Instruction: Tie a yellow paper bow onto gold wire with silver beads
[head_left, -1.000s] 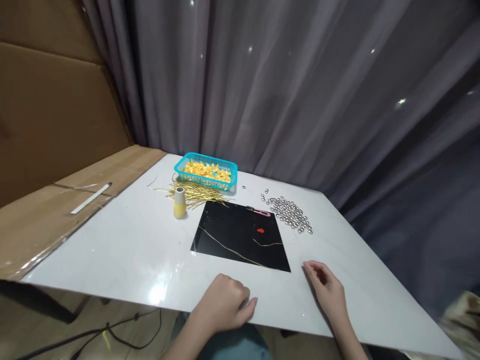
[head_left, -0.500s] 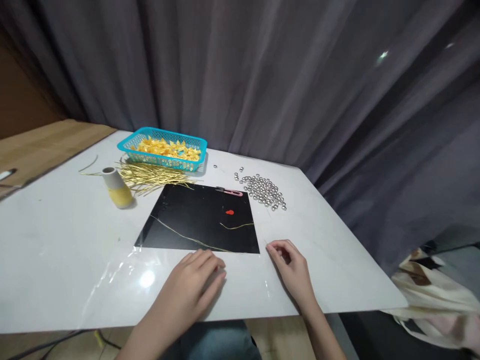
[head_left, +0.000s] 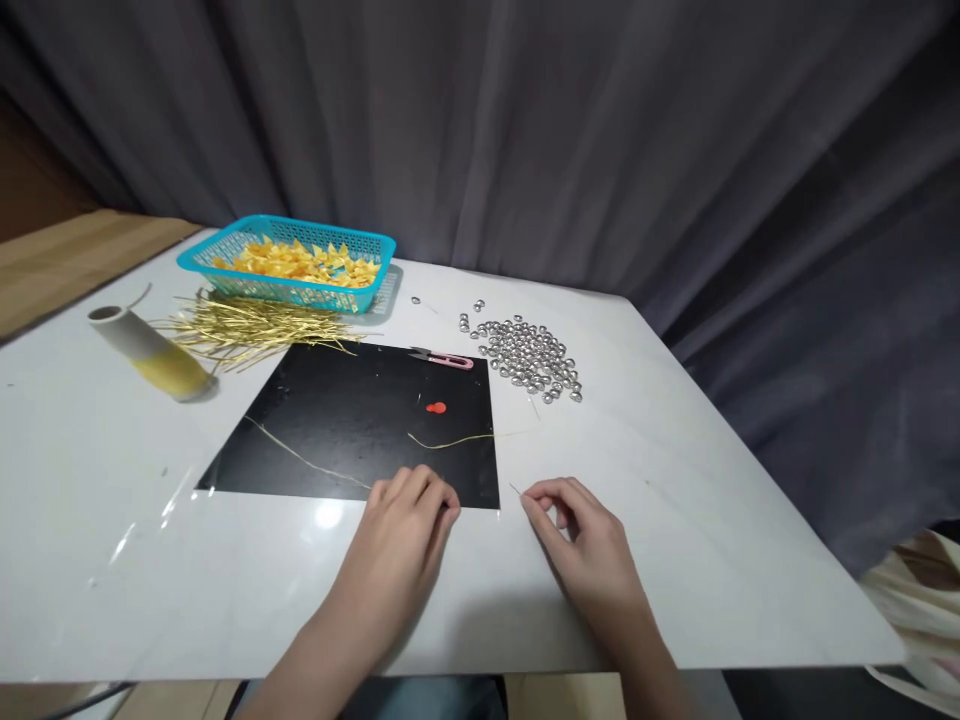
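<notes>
My left hand (head_left: 411, 520) is closed at the front edge of a black mat (head_left: 360, 420), its fingertips and thumb together. A thin gold cord (head_left: 300, 459) runs across the mat into its fingers, where the rest is hidden. To its right, my right hand (head_left: 581, 525) pinches a thin, needle-like piece (head_left: 515, 489) between thumb and forefinger, its tip pointing up and left. A second gold cord (head_left: 457, 440) crosses the mat's right edge. Near it lies a small red piece (head_left: 437, 408). Pink-handled thread snips (head_left: 450, 361) rest along the mat's far edge.
Loose silver beads (head_left: 529, 350) are heaped right of the mat. Behind it, a blue basket (head_left: 382, 250) holds yellow folded pieces (head_left: 300, 262), with a bundle of gold strands (head_left: 251, 328) in front. A grey-and-yellow cone (head_left: 154, 352) stands at left. A dark curtain (head_left: 480, 130) hangs behind the table.
My left hand's fingers and thumb have come together over the gold cord's near end. The right hand keeps its pinch. The whole view has shifted and drawn closer to the table.
</notes>
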